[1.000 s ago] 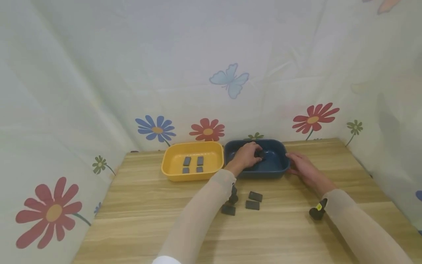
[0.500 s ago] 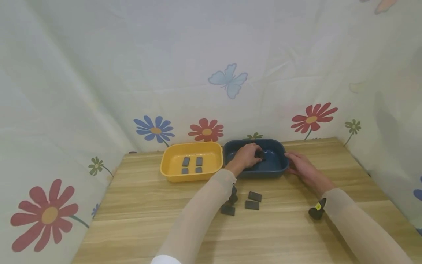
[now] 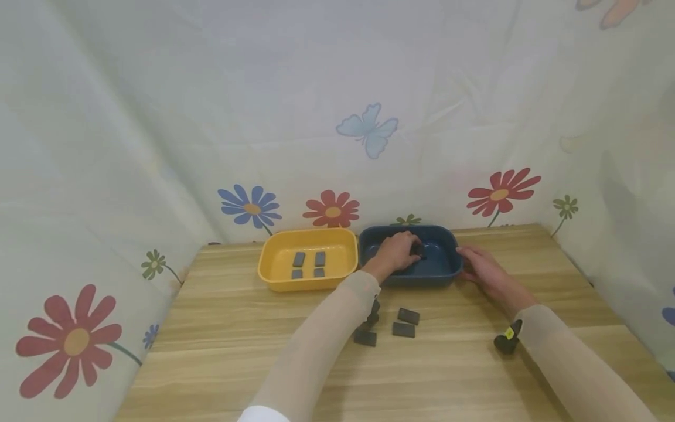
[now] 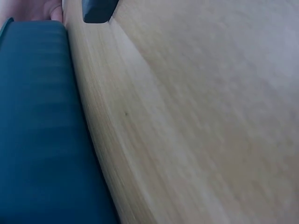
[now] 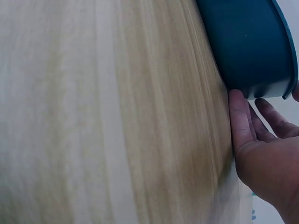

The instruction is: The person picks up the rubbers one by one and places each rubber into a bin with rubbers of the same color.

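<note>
Reaching into a dark blue plastic basin (image 3: 440,266), my left hand (image 3: 394,252) pinches a small black block (image 3: 418,251) between thumb and fingers. The hand covers part of that block and of the basin floor. At the basin's right end is my right hand (image 3: 484,268), its fingertips against the outer wall near the rim. The right wrist view shows the right hand's fingers (image 5: 240,116) fairly straight, low along the table and touching the basin's end wall. In the left wrist view only the basin's long side (image 4: 42,121) fills the left; the left hand itself is out of that view.
A yellow basin (image 3: 269,281) stands directly left of the blue one, with several grey tiles (image 3: 299,259) laid out inside. In front on the wooden table (image 3: 221,351) lie three dark tiles (image 3: 404,329), near the left wrist. A flower-print cloth (image 3: 295,140) hangs behind.
The head view shifts slightly. The left hand stays in the blue basin with the black block, and the right hand keeps its place at the basin's end.
</note>
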The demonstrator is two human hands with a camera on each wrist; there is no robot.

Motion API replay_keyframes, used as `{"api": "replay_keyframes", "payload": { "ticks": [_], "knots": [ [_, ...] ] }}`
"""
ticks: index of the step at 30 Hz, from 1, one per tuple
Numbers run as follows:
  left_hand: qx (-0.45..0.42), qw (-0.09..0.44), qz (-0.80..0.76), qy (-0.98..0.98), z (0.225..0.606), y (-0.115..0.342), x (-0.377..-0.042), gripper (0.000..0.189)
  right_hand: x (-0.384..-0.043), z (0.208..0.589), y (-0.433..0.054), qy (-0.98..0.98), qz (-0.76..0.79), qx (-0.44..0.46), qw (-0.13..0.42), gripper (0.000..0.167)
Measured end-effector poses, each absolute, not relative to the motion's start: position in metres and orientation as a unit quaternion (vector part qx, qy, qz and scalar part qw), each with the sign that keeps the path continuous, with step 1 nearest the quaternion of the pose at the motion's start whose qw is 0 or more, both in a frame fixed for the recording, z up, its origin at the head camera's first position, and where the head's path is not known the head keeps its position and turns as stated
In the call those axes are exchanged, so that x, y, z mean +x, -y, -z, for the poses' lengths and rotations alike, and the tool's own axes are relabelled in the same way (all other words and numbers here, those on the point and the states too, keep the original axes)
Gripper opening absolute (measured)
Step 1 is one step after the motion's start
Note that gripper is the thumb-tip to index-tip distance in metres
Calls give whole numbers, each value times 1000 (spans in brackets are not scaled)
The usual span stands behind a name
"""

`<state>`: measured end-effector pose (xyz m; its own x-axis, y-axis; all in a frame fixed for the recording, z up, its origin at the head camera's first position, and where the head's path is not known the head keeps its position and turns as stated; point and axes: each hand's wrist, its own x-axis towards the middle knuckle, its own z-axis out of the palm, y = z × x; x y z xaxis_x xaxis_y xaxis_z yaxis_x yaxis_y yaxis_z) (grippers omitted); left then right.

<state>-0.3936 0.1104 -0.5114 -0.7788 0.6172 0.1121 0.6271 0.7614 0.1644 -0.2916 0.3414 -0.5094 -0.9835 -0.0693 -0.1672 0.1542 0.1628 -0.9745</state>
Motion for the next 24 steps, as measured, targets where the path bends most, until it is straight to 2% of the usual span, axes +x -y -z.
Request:
{"api": "replay_keyframes", "payload": {
  "ticks": [8, 16, 24],
  "knots": [
    [-336, 27, 120, 934, 516, -111, -391, 43, -286, 515, -343, -753, 652, 39, 84, 66],
    [-329, 66, 179, 925, 499, -102, -392, 41, -293, 509, -341, -748, 659, 22, 71, 63],
    [-361, 35, 241, 900, 473, -75, -369, 42, -291, 510, -340, -745, 662, 25, 74, 58]
  ]
}}
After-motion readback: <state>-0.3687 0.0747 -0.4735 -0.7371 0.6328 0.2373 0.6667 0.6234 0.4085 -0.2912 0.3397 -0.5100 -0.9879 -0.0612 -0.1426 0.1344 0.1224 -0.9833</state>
